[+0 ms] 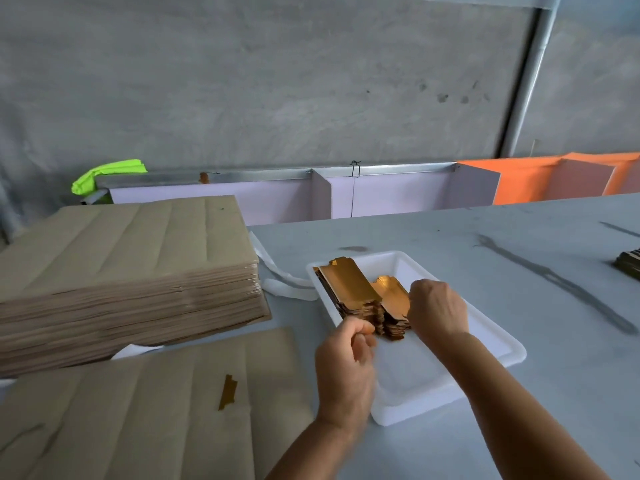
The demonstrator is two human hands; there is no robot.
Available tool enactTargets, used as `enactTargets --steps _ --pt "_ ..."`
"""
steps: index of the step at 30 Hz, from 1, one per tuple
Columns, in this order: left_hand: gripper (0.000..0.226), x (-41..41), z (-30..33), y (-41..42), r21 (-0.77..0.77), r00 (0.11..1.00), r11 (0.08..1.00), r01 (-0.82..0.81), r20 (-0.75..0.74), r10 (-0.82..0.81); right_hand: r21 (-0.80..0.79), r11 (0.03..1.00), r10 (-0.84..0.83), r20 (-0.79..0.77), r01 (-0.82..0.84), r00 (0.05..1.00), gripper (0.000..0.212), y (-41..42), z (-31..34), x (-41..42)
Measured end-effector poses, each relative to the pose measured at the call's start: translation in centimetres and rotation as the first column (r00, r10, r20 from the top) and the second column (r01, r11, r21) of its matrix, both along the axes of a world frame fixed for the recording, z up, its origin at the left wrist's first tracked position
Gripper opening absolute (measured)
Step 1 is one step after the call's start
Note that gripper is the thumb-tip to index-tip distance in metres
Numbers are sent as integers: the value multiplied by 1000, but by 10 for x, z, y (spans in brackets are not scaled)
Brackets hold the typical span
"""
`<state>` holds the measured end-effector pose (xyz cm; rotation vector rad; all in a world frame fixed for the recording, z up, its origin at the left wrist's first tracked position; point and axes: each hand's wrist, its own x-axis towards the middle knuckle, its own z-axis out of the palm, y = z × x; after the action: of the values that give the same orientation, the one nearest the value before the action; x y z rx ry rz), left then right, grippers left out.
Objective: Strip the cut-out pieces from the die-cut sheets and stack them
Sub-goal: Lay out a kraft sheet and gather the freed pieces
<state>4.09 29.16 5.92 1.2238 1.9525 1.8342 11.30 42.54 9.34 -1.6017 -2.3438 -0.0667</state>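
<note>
Both hands work over the white foam tray (491,344) on the grey table (519,244). The gold cut-out pieces (349,285) stand there in two stacks side by side, their long axes running away from the person and slightly leftward, toward the tray's far corner. The right hand (436,308) is curled against the right-hand stack's near right edge, seemingly squaring it; whether the fingers actually clamp the pieces is hidden behind the knuckles. The left hand (349,362) sits just in front of the stacks, fingers curled with thumb on top, at the near end of the left stack; I cannot tell whether it pinches anything.

The die-cut sheets (131,271) lie piled well to the left, so the left hand is nearer the next one. A loose sheet (156,410) in front carries a gold scrap strip (228,392). No brand, label or writing is readable anywhere.
</note>
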Motion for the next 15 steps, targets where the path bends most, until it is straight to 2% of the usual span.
enactTargets --steps 2,5,9,11,15 --pt "37 1 -9 -25 -28 999 999 -20 -48 18 93 995 42 -87 -34 995 28 -21 1 5" --pt "40 -6 -25 -61 -55 999 998 -41 -5 40 173 979 134 -168 -105 977 16 -69 4 1" --pt "44 -19 -37 -96 -100 998 994 -47 27 50 102 957 288 -223 -272 931 13 -135 0 -16" --pt "46 -25 -37 -114 -121 995 989 -88 -51 83 83 929 370 -245 -361 896 12 -163 -7 -27" --pt "40 -46 -40 -161 -216 976 957 -194 -139 167 -26 868 470 -277 -495 838 24 -209 -19 -47"
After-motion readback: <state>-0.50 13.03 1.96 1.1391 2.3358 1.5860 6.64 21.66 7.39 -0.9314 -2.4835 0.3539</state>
